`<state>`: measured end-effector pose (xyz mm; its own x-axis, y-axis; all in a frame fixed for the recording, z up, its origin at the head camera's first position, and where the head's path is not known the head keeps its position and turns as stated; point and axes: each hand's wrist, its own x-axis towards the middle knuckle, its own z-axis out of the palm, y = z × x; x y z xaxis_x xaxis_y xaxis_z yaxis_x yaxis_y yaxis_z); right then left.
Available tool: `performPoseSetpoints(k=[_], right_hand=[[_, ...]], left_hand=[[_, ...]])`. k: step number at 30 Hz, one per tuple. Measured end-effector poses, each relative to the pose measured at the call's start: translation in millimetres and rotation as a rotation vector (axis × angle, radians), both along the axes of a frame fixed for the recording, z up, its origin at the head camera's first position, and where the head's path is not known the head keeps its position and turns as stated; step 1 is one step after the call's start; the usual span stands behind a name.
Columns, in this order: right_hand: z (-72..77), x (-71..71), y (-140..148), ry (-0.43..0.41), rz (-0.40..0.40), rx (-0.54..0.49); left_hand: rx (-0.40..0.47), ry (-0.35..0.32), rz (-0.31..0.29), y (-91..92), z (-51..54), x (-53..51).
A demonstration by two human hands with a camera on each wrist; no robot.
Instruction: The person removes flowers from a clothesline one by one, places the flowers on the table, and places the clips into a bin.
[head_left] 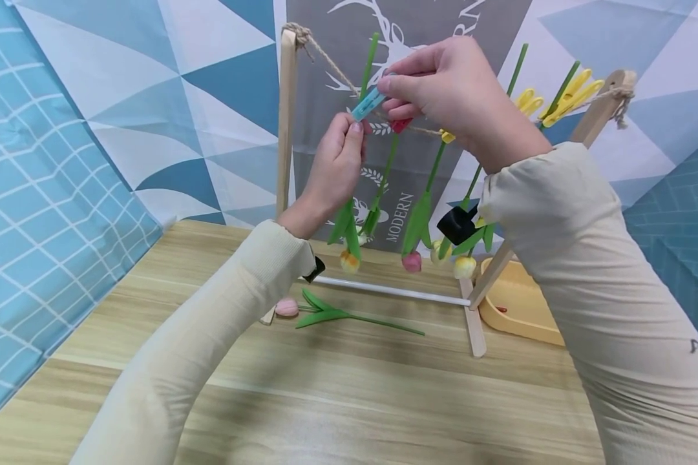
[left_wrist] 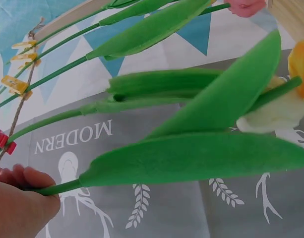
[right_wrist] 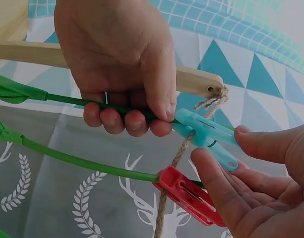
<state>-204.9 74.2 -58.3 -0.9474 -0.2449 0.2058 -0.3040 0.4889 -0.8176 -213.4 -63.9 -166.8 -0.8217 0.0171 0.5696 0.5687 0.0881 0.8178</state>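
Observation:
The left hand (head_left: 338, 158) grips the green stem of an upside-down tulip with an orange-yellow head (head_left: 350, 261). Between thumb and fingers, the right hand (right_wrist: 271, 173) pinches the handles of a light blue clothespin (right_wrist: 206, 130), whose jaws lie over the twine (right_wrist: 181, 148) and the stem, close to the left fingertips. A red clothespin (right_wrist: 187, 196) beside it holds another stem on the twine. Farther right, yellow clothespins (head_left: 572, 97) hold more hanging tulips, one with a pink head (head_left: 412, 261).
A wooden frame (head_left: 287, 123) with a white crossbar (head_left: 392, 290) stands on the wooden table (head_left: 326, 400). A pink tulip (head_left: 287, 307) lies in front of the bar. At the right, behind the sleeve, is a yellow tray (head_left: 520, 316).

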Motion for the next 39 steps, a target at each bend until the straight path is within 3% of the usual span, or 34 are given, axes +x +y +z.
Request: performPoseSetpoints(k=[10,18,22,28,33,39], right_hand=[[-4.3,4.0,-2,0.094,-0.036,-0.027],[-4.9,8.6,4,0.166,-0.011,-0.180],[-4.8,10.0,8,0.192,0.005,-0.229],[-5.1,11.4,10,0.221,0.003,-0.252],[-8.4,12.2,9,0.261,0.001,-0.239],[-10.1,12.9,10,0.294,0.028,-0.312]], left_hand=[[-0.078,0.000,0.042,-2.8,3.7,3.0],[-0.157,0.041,0.062,-6.4,6.0,4.6],[-0.209,0.061,0.111,-7.4,6.8,4.3],[-0.315,0.055,0.209,-10.3,3.8,5.7],[-0.362,0.055,0.230,-14.1,0.4,8.1],[-0.394,0.064,0.251,-20.3,-7.4,10.0]])
